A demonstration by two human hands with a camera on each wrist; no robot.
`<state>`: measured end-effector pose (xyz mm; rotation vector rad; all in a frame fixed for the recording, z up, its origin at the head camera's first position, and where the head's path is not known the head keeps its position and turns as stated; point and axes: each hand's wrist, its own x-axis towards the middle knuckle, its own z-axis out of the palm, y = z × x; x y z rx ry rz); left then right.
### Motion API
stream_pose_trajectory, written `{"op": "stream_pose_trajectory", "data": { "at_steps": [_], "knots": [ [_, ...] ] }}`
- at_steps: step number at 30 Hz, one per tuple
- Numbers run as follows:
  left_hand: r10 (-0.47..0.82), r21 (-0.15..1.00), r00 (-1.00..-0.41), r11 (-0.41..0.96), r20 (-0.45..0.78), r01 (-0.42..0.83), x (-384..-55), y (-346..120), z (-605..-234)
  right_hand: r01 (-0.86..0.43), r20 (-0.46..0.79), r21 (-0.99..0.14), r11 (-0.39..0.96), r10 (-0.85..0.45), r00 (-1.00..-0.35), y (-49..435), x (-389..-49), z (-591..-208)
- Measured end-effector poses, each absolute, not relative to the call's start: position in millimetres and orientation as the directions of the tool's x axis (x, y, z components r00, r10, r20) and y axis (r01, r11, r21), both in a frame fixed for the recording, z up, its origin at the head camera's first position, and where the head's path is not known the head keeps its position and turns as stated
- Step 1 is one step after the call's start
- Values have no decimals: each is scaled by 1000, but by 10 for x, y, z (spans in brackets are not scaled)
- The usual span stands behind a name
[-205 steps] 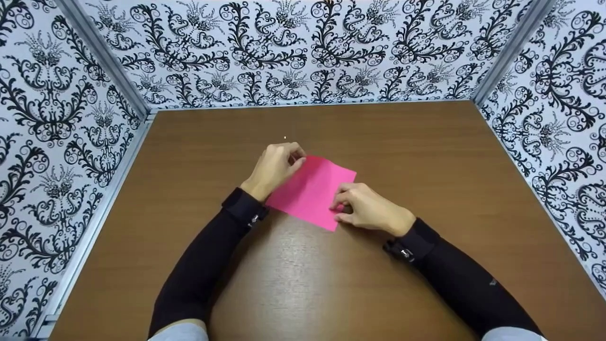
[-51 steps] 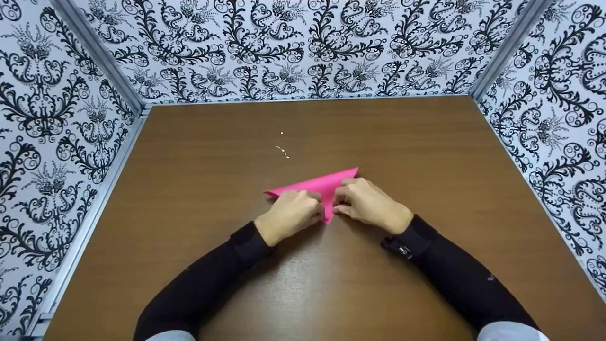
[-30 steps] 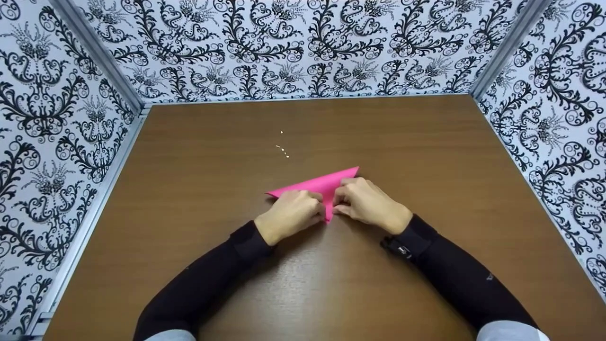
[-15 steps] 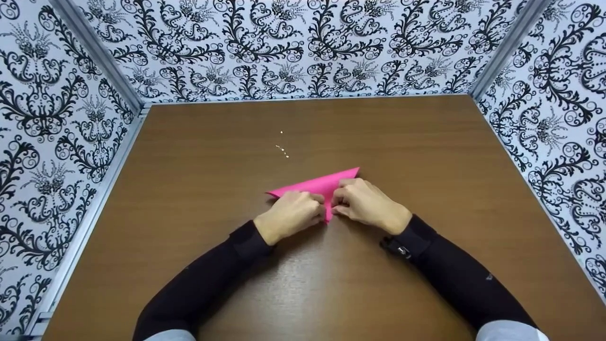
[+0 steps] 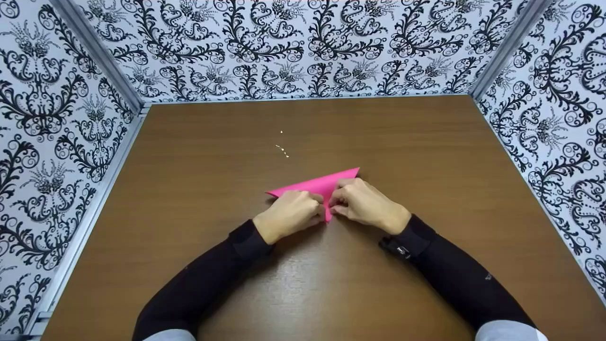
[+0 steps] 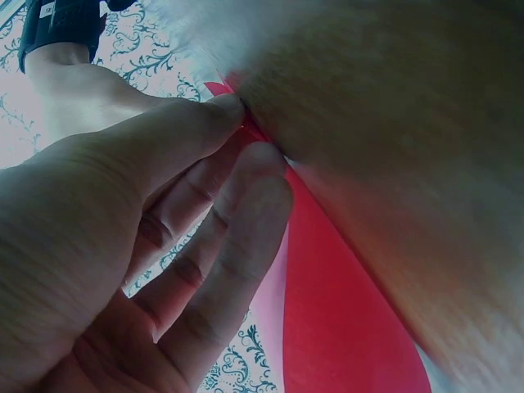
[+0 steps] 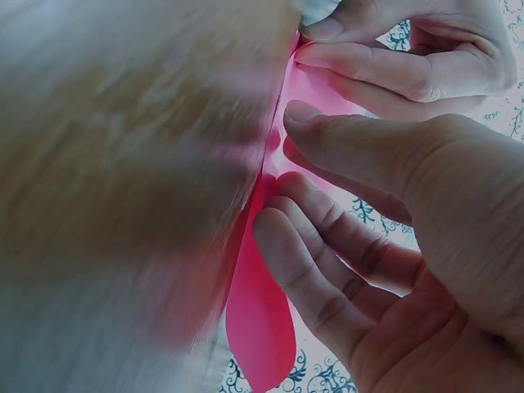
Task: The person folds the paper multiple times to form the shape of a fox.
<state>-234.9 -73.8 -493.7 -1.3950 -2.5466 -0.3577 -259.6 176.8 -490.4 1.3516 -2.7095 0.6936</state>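
A sheet of bright pink paper [image 5: 315,184] lies on the table, folded over into a triangle whose long bent edge faces away from me. Its near corner points towards me, between both hands. With thumb and forefinger my left hand [image 5: 289,214] pinches the paper left of that corner, and the right wrist view shows this grip too. My right hand [image 5: 368,204] has curled fingers on the paper's right side, its thumb [image 7: 307,115] and forefinger at the edge. In the left wrist view the paper [image 6: 344,319] bulges up at the fold. The hands cover part of the near edges.
The brown wooden table [image 5: 213,156] is enclosed by white walls with a black scroll pattern [image 5: 284,47] and grey metal posts [image 5: 97,52]. Several tiny white specks [image 5: 282,149] lie beyond the paper.
The paper, earlier a flat square, is now folded over towards me. My left hand came from its far corner to the near one. Over the last second the right hand shifts slightly left.
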Motion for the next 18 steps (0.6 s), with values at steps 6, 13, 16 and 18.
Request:
{"op": "stream_pose_trajectory", "data": {
  "at_steps": [6, 13, 16, 18],
  "knots": [
    [796, 114, -534, 526, 283, 843, -2362, -751, -4943, -758, 202, -396, 519, -756, -623, 1758, -2605, -4921],
    [797, 132, -544, 529, 263, 838, -2384, -780, -4934, -745, 209, -420, 518, -743, -636, 1748, -2626, -4932],
    [800, 137, -542, 525, 259, 840, -2390, -790, -4932, -733, 207, -434, 523, -735, -646, 1745, -2626, -4938],
    [800, 143, -540, 522, 261, 841, -2394, -796, -4932, -727, 203, -443, 525, -731, -651, 1744, -2621, -4935]
  ]
}}
